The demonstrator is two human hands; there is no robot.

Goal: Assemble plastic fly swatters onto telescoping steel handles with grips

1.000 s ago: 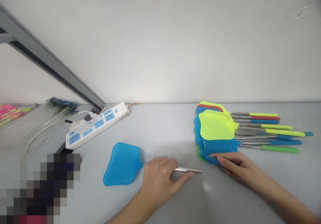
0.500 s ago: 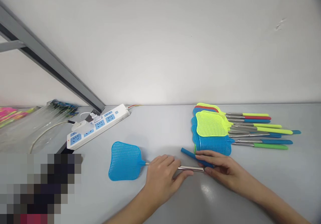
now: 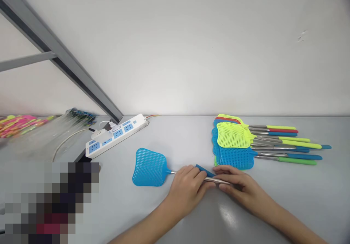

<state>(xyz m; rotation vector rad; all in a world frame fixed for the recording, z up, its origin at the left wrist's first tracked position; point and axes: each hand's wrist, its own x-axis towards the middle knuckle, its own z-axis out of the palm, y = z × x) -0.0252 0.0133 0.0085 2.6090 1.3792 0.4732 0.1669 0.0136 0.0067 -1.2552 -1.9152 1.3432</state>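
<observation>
Grey tabletop (image 3: pixel 177 138): left fingers (image 3: pixel 188 174) wrap swatter shaft (image 3: pixel 218 180); right fingers (image 3: pixel 228 169) pinch blue tube (image 3: pixel 205 170).

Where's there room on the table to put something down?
Bare table lies between the power strip and the swatter pile, and right of the right hand, in front of the pile's handles. Crowded: the pile, and around the left hand, blue swatter and blue tube.

Centre frame, the blue swatter head (image 3: pixel 150 167) looks like matt, perforated plastic on a shiny metal rod (image 3: pixel 218 180), the smooth blue sleeve (image 3: pixel 204 170) beside it looks matt too, while the grey tabletop (image 3: pixel 123 200) below has a soft gloss and the power strip (image 3: pixel 117 135) at left is smooth plastic.
</observation>
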